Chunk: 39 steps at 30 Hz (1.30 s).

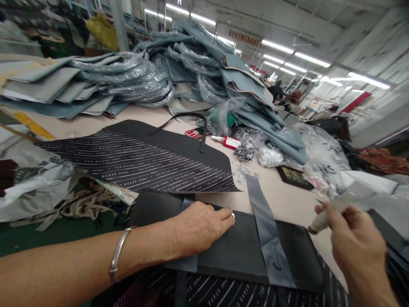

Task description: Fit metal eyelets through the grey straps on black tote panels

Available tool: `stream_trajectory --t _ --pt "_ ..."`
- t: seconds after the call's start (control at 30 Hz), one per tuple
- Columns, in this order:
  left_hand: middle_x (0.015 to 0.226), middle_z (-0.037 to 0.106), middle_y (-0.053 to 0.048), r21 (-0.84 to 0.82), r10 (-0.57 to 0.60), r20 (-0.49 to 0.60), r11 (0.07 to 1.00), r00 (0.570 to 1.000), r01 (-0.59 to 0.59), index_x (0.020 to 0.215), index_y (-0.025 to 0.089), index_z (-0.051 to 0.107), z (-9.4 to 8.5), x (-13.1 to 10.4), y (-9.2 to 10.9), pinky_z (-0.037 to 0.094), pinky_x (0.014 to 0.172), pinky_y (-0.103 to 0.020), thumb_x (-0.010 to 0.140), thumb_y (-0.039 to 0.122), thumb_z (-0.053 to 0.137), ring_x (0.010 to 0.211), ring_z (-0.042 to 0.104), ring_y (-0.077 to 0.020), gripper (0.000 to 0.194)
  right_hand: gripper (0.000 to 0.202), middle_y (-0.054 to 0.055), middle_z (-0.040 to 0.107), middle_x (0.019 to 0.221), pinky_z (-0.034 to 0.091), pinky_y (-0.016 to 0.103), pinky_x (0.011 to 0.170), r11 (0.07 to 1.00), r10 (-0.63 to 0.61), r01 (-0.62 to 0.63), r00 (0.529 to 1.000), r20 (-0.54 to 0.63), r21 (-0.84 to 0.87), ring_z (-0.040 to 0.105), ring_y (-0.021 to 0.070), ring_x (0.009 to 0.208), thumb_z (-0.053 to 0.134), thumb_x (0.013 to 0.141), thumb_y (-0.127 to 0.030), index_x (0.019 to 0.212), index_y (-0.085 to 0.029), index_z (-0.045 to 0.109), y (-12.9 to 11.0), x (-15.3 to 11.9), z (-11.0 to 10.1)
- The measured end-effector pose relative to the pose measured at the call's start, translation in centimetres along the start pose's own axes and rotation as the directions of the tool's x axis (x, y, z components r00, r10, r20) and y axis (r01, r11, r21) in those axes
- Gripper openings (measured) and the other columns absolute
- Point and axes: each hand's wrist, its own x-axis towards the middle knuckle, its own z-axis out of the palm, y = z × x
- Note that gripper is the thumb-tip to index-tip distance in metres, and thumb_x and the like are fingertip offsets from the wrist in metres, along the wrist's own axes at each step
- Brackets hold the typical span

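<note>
Factory workshop: heaped blue-grey panels (182,70), overhead tube lights (277,46).

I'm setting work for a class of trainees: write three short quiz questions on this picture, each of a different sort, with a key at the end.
1. On which wrist is the silver bangle?
2. True or false: the red-and-white bottle lies on its side.
3. Which of these is the left hand touching?
A. the yellow sack
B. the small shiny metal piece
C. the black bag handle

Key: 1. The left wrist. 2. True. 3. B.
</note>
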Motion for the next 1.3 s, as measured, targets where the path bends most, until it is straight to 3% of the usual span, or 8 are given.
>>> stream_trajectory --t 0.07,0.13,0.2,0.3,0.8,1.03,1.13,1.3 --pt "0.124 0.060 -0.004 -0.004 -0.003 -0.009 1.000 1.000 0.003 0.127 0.017 0.050 0.0 0.0 0.0 0.045 0.047 -0.036 0.086 0.009 0.048 0.066 0.063 -0.0196 0.042 0.022 0.004 0.060 0.082 0.054 0.044 0.079 0.864 0.182 -0.162 0.983 0.004 0.477 0.061 0.0207 0.078 0.058 0.067 -0.028 0.087 -0.021 0.057 -3.0 -0.7 0.6" --pt "0.122 0.061 -0.005 -0.002 -0.008 -0.014 1.000 1.000 0.008 0.127 0.017 0.050 0.0 -0.1 0.0 0.046 0.049 -0.034 0.087 0.010 0.049 0.068 0.063 -0.0191 0.041 0.020 0.002 0.056 0.079 0.056 0.036 0.071 0.533 0.347 -0.317 0.927 0.139 0.784 0.059 0.0145 0.071 0.053 0.064 -0.019 0.083 -0.017 0.056 -5.6 -1.8 1.8" --pt "0.118 0.063 -0.006 -0.002 -0.010 -0.008 1.000 1.000 0.010 0.126 0.017 0.050 0.0 -0.1 -0.1 0.045 0.050 -0.032 0.087 0.011 0.049 0.068 0.063 -0.0180 0.039 0.007 -0.001 0.050 0.068 0.055 0.030 0.062 0.192 0.416 -0.442 0.845 0.336 0.876 0.053 0.0103 0.058 0.053 0.067 -0.015 0.074 -0.015 0.054 -7.2 -3.2 3.6" --pt "0.112 0.064 -0.004 -0.013 -0.016 -0.010 1.000 1.000 0.016 0.124 0.018 0.052 -0.1 -0.1 -0.1 0.043 0.048 -0.033 0.089 0.012 0.049 0.065 0.062 -0.0181 0.036 0.024 -0.008 0.033 0.050 0.049 0.026 0.049 0.060 0.392 -0.528 0.793 0.467 0.847 0.035 0.0068 0.041 0.049 0.085 -0.020 0.062 -0.018 0.042 -8.0 -4.9 6.3" --pt "0.101 0.064 0.001 -0.096 -0.023 -0.029 0.995 0.999 0.020 0.120 0.017 0.054 -0.4 0.0 -0.1 0.038 0.043 -0.038 0.088 0.012 0.048 0.058 0.057 -0.0189 0.033 0.036 -0.011 0.029 0.041 0.039 0.022 0.043 -0.031 0.447 -0.557 0.735 0.510 0.830 0.027 0.0056 0.032 0.034 0.095 -0.016 0.060 -0.019 0.034 -6.4 -5.8 10.2" --pt "0.107 0.067 0.001 -0.122 -0.028 -0.023 0.992 0.999 0.024 0.115 0.020 0.057 -0.2 0.0 -0.4 0.042 0.048 -0.037 0.087 0.014 0.052 0.067 0.063 -0.0196 0.030 0.033 -0.012 0.025 0.040 0.033 0.021 0.041 0.262 0.116 -0.461 0.887 0.446 0.848 0.022 0.0041 0.032 0.062 0.077 -0.022 0.056 -0.019 0.037 -8.9 -6.8 10.4" --pt "0.112 0.066 0.002 -0.127 -0.038 -0.018 0.991 0.999 0.036 0.119 0.021 0.056 -0.1 0.0 -0.5 0.045 0.051 -0.037 0.087 0.014 0.052 0.072 0.065 -0.0201 0.033 0.032 -0.011 0.024 0.041 0.031 0.022 0.040 0.346 -0.003 -0.438 0.884 0.468 0.830 0.022 0.0043 0.031 0.064 0.075 -0.025 0.055 -0.019 0.039 -9.5 -6.7 10.4" --pt "0.116 0.066 0.003 -0.107 -0.043 -0.010 0.993 0.999 0.042 0.118 0.022 0.057 -0.3 -0.1 -0.3 0.044 0.050 -0.036 0.088 0.016 0.053 0.072 0.065 -0.0198 0.031 0.035 -0.012 0.020 0.040 0.032 0.021 0.039 0.304 0.060 -0.468 0.879 0.474 0.830 0.019 0.0047 0.031 0.063 0.076 -0.025 0.055 -0.020 0.036 -8.4 -5.8 10.1"
